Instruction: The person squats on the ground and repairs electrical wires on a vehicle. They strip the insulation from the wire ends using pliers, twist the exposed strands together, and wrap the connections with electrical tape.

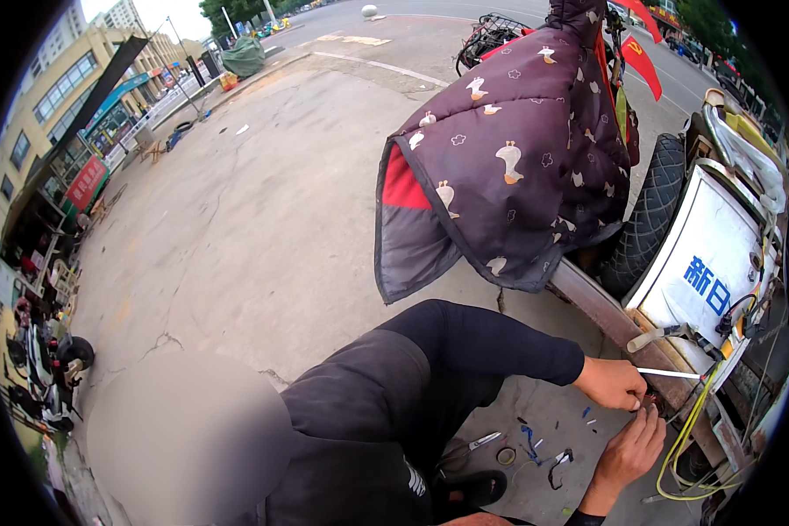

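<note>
My left hand (612, 383), in a dark sleeve, is closed with fingertips pinched beside the rusty frame of a white-panelled vehicle (701, 263). Just below it my right hand (629, 451) reaches up, thumb and fingers pressed together at the same spot. A small dark reddish piece (650, 400) shows between the fingertips, too small to name. A thin white stick (671, 373) extends from behind my left hand toward the frame. Yellow-green wires (688, 443) loop down to the right of my hands. Above them a lever with a tan grip (656, 338) juts out.
On the concrete lie scissors (484, 441), a tape roll (506, 456), blue scraps (528, 442) and a black cable piece (557, 469). A duck-patterned purple quilted cover (500, 167) drapes a vehicle ahead, near a tyre (650, 215). Parked scooters (48, 364) stand far left.
</note>
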